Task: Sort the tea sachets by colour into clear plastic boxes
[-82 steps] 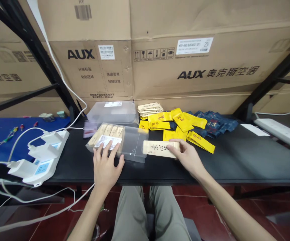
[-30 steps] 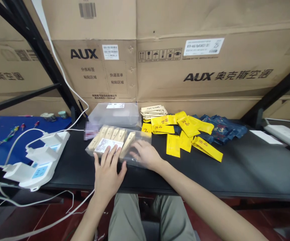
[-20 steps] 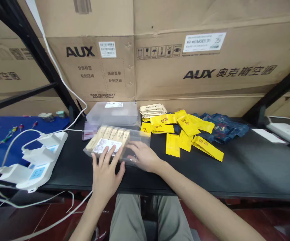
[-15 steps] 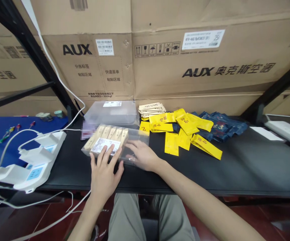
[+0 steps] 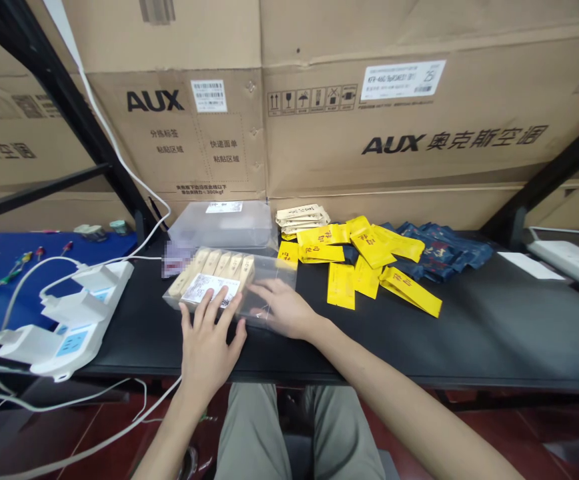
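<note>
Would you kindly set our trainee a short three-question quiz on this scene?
1. True or false: fingers of the left hand rest on the white label.
2. Which lie farthest to the right: (a) yellow packets, (b) dark blue packets, (c) beige packets?
3. Fill in the missing word: the right hand reaches into a ____ plastic box.

Key: 1 true; 2 b; 3 clear.

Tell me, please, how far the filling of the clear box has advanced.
Already done: a row of beige packets stands in the left part of the clear box. In hand: the left hand rests at the label; the right hand reaches inside, beside the row. Left, probably: the box's right part holds no packets, and more lie in the beige stack behind.
</note>
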Motion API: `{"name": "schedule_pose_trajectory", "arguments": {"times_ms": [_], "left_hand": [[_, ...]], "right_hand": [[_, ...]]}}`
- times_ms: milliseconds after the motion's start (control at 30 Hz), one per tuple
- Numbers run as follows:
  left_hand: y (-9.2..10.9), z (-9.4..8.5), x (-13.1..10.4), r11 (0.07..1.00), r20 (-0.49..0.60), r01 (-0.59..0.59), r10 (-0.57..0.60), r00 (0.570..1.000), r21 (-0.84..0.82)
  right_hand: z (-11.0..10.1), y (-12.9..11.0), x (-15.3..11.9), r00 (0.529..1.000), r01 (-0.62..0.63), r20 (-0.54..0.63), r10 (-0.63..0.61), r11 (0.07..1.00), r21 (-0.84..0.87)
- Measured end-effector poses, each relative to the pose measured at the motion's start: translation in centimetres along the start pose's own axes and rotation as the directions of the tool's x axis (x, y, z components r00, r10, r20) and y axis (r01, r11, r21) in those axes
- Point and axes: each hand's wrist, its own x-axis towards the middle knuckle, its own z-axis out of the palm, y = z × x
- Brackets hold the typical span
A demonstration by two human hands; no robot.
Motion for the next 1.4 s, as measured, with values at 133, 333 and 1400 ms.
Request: {"name": "schedule_pose_trajectory", "arguments": {"times_ms": [133, 333, 1400], "left_hand": [[0.01, 0.00, -0.01, 1.000, 0.000, 0.000, 0.000, 1.000, -0.001], [0.01, -0.01, 0.00, 1.000, 0.002, 0.001, -0.001, 1.000, 0.003], [0.14, -0.13, 0.06, 1.000, 0.021, 0.015, -0.015, 1.000, -0.009]], "right_hand": [[-0.25, -0.08, -0.02, 1.000, -0.011, -0.003, 0.011, 0.999, 0.045], [-0.39, -0.07, 0.07, 0.999, -0.030, -0.016, 0.032, 0.997, 0.077], [-0.56, -0.01, 0.20, 1.000, -0.028, 0.008, 0.028, 0.995, 0.091]]}}
